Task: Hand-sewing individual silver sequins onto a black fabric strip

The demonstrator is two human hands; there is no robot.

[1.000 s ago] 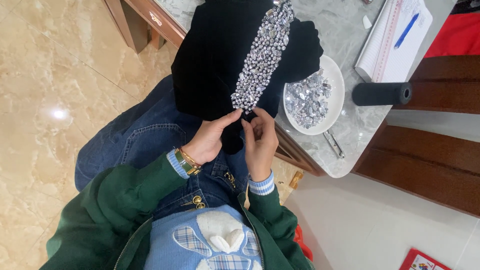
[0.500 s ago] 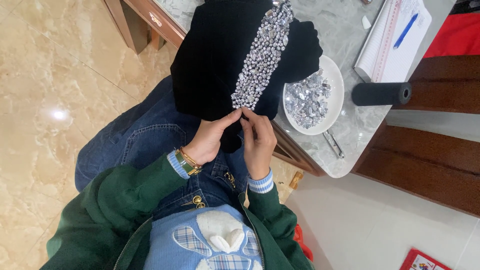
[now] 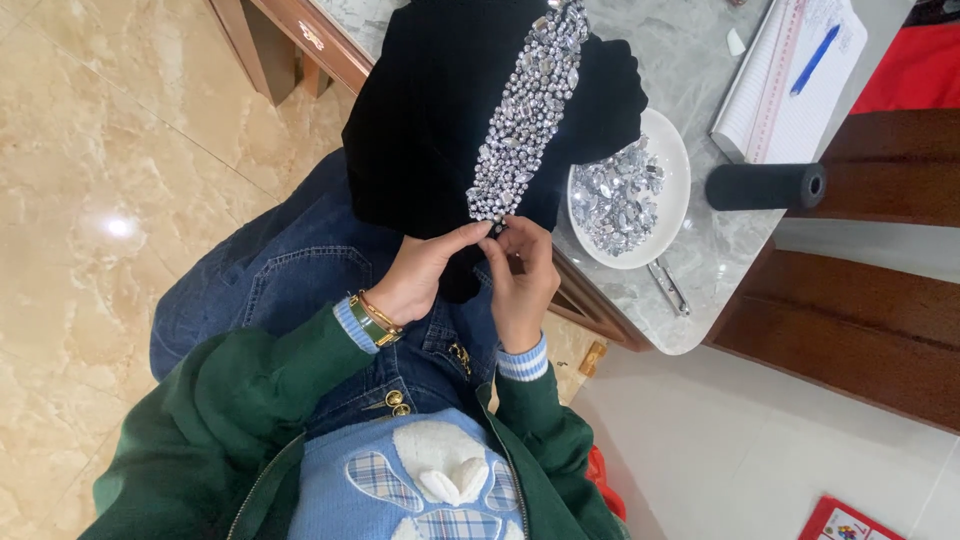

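Marble floor [image 3: 110, 200]: polished beige tiles are seen along the left side, with a bright light reflection on them.
Green sleeves: both forearms are covered by a dark green jacket, with striped blue cuffs showing at the wrists.
Wristbands [image 3: 372, 320]: a green strap and gold bangles are worn on the left wrist.
Left hand [image 3: 425, 272]: the fingers are curled, and the lower edge of the black fabric is pinched between thumb and fingertips, just beside the end of the beaded strip.
Black fabric [image 3: 430, 110]: a dark velvet-like piece is draped from the table edge down over the lap in blue denim.
Beaded strip [image 3: 525, 120]: a band of silver crystals is sewn along the fabric, running from the table down to the fingertips of both hands.
Right hand [image 3: 522, 275]: the fingers are bent close together at the strip's lower end, touching the fabric; whether a needle is held between them cannot be told.
White plate [image 3: 672, 150]: loose silver crystals are heaped in it, on the grey marble table [image 3: 690, 70], just beside the fabric.
Metal tool [image 3: 668, 287]: a slim implement is laid near the table's edge, below the plate.
Black spool [image 3: 765, 186]: it lies on its side, right of the plate.
Notepad [image 3: 780, 90]: a blue pen [image 3: 814, 62] is laid on it.
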